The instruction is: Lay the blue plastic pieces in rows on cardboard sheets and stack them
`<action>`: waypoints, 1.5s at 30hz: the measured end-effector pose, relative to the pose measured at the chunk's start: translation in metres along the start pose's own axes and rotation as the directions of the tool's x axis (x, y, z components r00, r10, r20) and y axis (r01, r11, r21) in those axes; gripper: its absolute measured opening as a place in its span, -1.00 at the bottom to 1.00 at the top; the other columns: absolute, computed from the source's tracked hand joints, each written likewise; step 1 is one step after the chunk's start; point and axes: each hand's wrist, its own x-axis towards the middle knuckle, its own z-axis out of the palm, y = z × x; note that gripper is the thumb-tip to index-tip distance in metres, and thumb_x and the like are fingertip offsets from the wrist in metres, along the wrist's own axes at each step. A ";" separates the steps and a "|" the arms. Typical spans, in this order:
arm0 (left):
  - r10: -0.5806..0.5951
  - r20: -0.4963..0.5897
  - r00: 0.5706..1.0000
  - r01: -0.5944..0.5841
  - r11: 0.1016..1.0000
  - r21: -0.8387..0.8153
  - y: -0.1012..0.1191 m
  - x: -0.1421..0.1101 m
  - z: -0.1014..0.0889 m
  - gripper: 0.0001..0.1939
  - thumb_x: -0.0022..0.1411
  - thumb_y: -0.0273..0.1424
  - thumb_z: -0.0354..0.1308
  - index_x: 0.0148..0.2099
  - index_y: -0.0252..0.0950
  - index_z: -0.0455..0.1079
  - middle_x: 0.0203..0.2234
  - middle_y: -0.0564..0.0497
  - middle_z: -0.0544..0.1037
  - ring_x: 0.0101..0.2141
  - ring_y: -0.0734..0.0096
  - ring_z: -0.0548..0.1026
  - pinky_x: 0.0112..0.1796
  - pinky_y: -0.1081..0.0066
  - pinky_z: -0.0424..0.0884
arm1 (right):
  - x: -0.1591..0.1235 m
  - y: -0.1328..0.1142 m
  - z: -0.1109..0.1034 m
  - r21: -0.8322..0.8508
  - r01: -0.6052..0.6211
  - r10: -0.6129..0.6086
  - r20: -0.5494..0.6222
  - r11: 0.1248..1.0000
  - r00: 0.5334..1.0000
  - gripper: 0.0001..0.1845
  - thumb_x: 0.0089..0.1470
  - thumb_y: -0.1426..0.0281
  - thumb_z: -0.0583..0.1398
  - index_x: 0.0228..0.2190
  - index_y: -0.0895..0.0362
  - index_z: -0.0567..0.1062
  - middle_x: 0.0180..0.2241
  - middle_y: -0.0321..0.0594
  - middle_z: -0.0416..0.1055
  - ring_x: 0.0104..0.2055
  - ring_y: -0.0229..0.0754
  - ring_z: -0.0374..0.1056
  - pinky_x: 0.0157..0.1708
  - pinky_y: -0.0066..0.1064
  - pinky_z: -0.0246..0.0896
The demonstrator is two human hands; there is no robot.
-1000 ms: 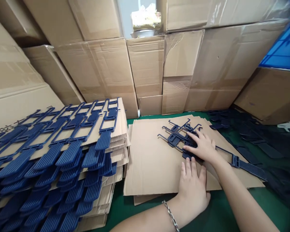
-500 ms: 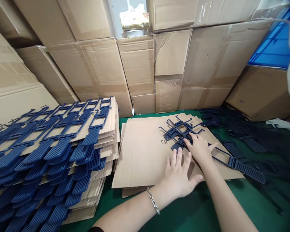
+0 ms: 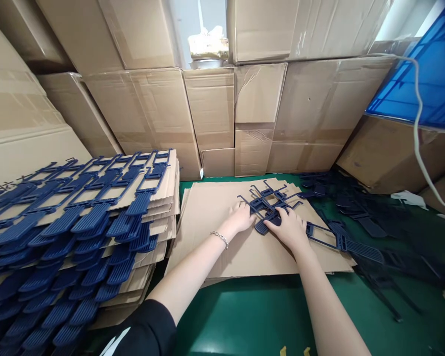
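Note:
A loose pile of dark blue plastic frames (image 3: 269, 200), with hooked rods and ribbed flat ends, lies crosswise on a cardboard sheet (image 3: 203, 217). My left hand (image 3: 241, 216) is at the pile's left side, its fingers curled round the edge of a frame; the fingertips are partly hidden. On the near right of the pile, my right hand (image 3: 289, 228) has thumb and fingers closed on another frame. One more blue frame (image 3: 341, 241) sticks out to the right beyond my right wrist, over the edge of the sheet.
At left stands a tall stack of cardboard sheets (image 3: 166, 198) layered with rows of blue frames (image 3: 92, 217). Dark loose parts (image 3: 363, 217) are heaped on the green table (image 3: 244, 311) at right. Cardboard boxes (image 3: 211, 109) wall off the back; a white cable (image 3: 417, 123) hangs at right.
My left hand has moved forward and left from the sheet's near part to the pile, its spread fingers now curled. My right hand has shifted slightly left and closed on a frame.

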 end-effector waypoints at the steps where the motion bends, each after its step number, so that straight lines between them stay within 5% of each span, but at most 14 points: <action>1: 0.037 -0.005 0.999 -0.037 0.999 -0.003 -0.001 0.004 0.001 -0.54 0.21 -0.17 -0.13 0.09 -0.28 0.14 0.03 -0.14 0.27 0.07 0.15 0.15 0.00 0.11 0.14 | 0.001 0.001 0.000 0.019 -0.009 0.009 -0.045 1.000 0.999 -0.37 -0.08 -0.01 0.08 -0.04 0.07 0.31 0.01 -0.05 0.14 0.02 0.10 0.06 -0.03 -0.05 -0.07; 7: 0.129 -0.062 0.990 -0.126 0.991 0.047 0.003 0.004 0.002 -0.62 0.25 -0.31 -0.16 0.11 -0.05 0.14 -0.20 -0.04 0.31 -0.14 0.29 0.28 -0.16 0.35 0.27 | 0.006 0.007 0.002 0.041 0.015 -0.005 -0.237 0.999 0.972 -0.62 0.03 0.17 0.09 -0.19 0.15 0.43 -0.17 -0.07 0.22 -0.16 -0.05 0.14 -0.19 -0.30 0.09; 15: 0.013 -0.048 0.999 -0.007 0.991 0.133 0.004 -0.034 -0.006 -0.63 0.24 -0.33 -0.15 0.09 -0.16 0.20 -0.32 -0.09 0.28 -0.22 0.23 0.30 -0.30 0.36 0.31 | 0.007 0.009 0.004 0.007 0.003 0.000 -0.356 1.000 0.934 -0.65 0.12 0.27 0.01 -0.22 0.17 0.49 -0.19 -0.04 0.26 -0.20 -0.05 0.14 -0.26 -0.30 0.10; 23: -0.276 -0.094 0.957 0.291 0.925 0.243 -0.033 -0.079 -0.025 -0.55 0.22 -0.29 -0.13 0.11 -0.34 0.19 -0.29 -0.19 0.33 -0.21 0.14 0.34 -0.32 0.28 0.34 | 0.006 0.012 0.006 0.000 0.001 0.000 -0.360 1.000 0.933 -0.63 0.13 0.31 -0.01 -0.18 0.20 0.49 -0.16 -0.03 0.27 -0.19 -0.05 0.14 -0.25 -0.29 0.11; 30: -0.405 -0.121 0.906 0.422 0.861 0.282 -0.070 -0.107 -0.030 -0.45 0.23 -0.16 -0.21 0.18 -0.32 0.09 -0.27 -0.19 0.37 -0.23 0.11 0.38 -0.31 0.25 0.34 | 0.003 0.007 0.005 -0.020 0.005 -0.011 -0.339 1.000 0.941 -0.64 0.12 0.31 0.01 -0.16 0.20 0.47 -0.14 -0.02 0.27 -0.16 -0.03 0.14 -0.25 -0.27 0.12; 40: -0.392 -0.235 0.890 0.444 0.862 0.245 -0.080 -0.108 -0.022 -0.50 0.24 -0.24 -0.22 0.19 -0.29 0.09 -0.14 -0.21 0.30 -0.11 0.08 0.28 -0.21 0.21 0.34 | 0.000 0.008 0.004 -0.078 0.042 -0.070 -0.402 0.996 0.913 -0.65 0.15 0.32 -0.04 -0.25 0.21 0.48 -0.11 -0.07 0.31 -0.13 -0.03 0.12 -0.21 -0.23 0.03; 45: -0.363 -0.288 0.886 0.428 0.880 0.206 -0.084 -0.109 -0.016 -0.52 0.24 -0.29 -0.22 0.17 -0.32 0.11 0.04 -0.17 0.21 0.00 0.08 0.17 -0.09 0.19 0.28 | -0.001 0.005 -0.013 0.104 0.090 -0.025 -0.512 0.990 0.859 -0.57 0.17 0.24 -0.09 -0.28 0.21 0.46 -0.13 -0.05 0.32 -0.10 -0.05 0.14 -0.11 -0.25 -0.01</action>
